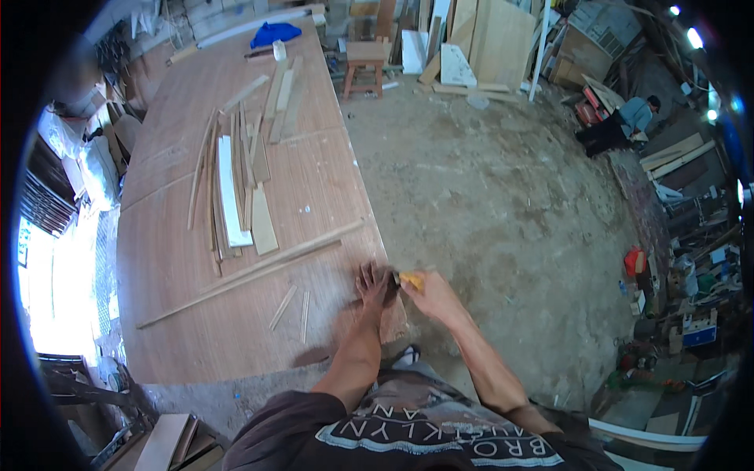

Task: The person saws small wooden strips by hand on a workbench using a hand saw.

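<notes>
At the right edge of the large wood-grain tabletop [314, 177], my left hand [372, 284] lies with its fingers spread on the surface. Just beside it, my right hand [432, 294] grips a small yellow-handled tool [411, 279] over the edge. The tool's dark end reaches toward my left fingers; its exact kind is too small to tell. Two long thin wood strips [259, 271] lie slantwise across the table to the left of my hands. Several short thin strips [284, 306] rest nearer to me.
Farther up the table are a pile of wood strips, a white strip [231, 192] and a blue cloth [274, 34]. A wooden stool [364, 67] stands beyond the right edge, near leaning boards [503, 43]. A person [624, 125] bends at the far right. Clutter lines the right side.
</notes>
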